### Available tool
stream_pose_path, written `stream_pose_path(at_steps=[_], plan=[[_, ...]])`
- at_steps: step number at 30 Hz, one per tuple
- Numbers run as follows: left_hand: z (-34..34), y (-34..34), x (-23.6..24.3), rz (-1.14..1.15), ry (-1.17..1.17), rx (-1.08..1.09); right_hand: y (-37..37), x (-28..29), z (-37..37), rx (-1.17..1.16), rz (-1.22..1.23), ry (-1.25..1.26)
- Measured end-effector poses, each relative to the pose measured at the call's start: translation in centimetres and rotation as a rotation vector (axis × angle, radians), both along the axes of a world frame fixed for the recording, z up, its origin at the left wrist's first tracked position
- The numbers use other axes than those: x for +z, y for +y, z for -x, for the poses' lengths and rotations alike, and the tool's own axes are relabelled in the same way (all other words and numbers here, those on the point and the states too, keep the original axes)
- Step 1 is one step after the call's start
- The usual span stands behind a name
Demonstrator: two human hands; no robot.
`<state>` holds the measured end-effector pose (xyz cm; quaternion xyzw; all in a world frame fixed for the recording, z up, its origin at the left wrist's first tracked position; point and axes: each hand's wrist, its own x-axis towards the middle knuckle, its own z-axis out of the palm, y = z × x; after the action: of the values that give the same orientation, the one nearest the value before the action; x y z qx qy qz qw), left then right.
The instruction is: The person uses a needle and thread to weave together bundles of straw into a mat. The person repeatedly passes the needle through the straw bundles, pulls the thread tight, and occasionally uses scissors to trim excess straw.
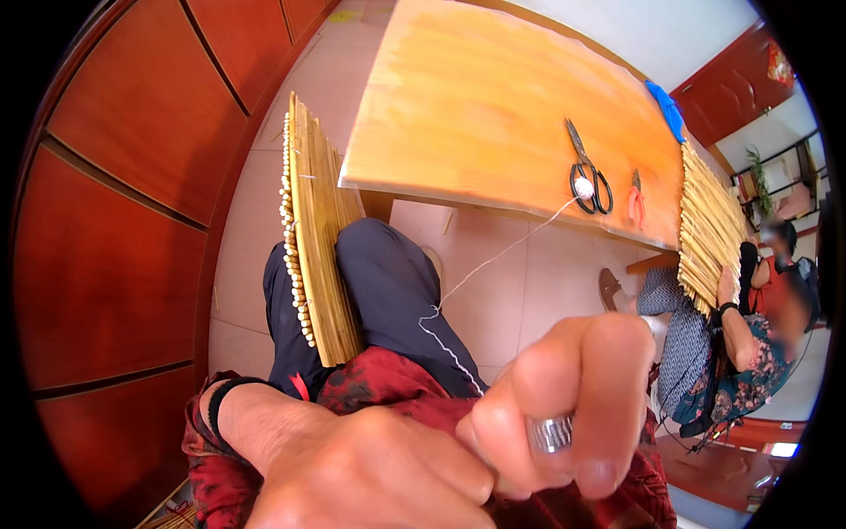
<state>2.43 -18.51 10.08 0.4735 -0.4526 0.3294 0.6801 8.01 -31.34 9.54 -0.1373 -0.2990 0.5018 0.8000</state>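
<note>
My left hand [361, 467] is curled at the bottom centre, against the fingers of my right hand [564, 397], which are bent, a silver ring on one. Whatever their fingertips hold is hidden. A white thread [458, 361] runs from behind my hands across my dark trouser leg to a small white ball [583, 189] lying on black-handled scissors [577, 141] on the orange wooden table [467, 88]. Red-handled pliers [635, 203] lie beside the scissors. A bundle of flat bamboo-like strips [313, 220] stands on edge at my legs, left of the table.
Wooden cabinets [115, 220] line the left. At right, a co-worker [753, 353] in a floral top has a hand on another bundle of strips [705, 220] at the table's end; another person [767, 273] is behind. A blue cloth [665, 106] lies on the table's far corner.
</note>
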Motion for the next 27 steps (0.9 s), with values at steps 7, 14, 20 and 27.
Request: stream_pose_path(at_steps=[7,14,20,27], plan=[[-1.2,3.1,-6.4,-0.452,0.55,0.066,-0.6,-7.6,-3.3,-0.286,0.244,-0.047],[-1.1,3.9,-9.6,-0.231,1.067,0.346,-0.9,-10.3,-6.6,-0.903,0.756,-0.996],[-1.7,2.4,-9.5,0.05,1.096,0.451,1.8,-8.8,-4.7,-0.947,0.545,-0.958],[-1.7,2.8,-9.5,0.097,1.072,0.443,2.6,-8.1,-4.0,-0.764,0.611,-0.751]])
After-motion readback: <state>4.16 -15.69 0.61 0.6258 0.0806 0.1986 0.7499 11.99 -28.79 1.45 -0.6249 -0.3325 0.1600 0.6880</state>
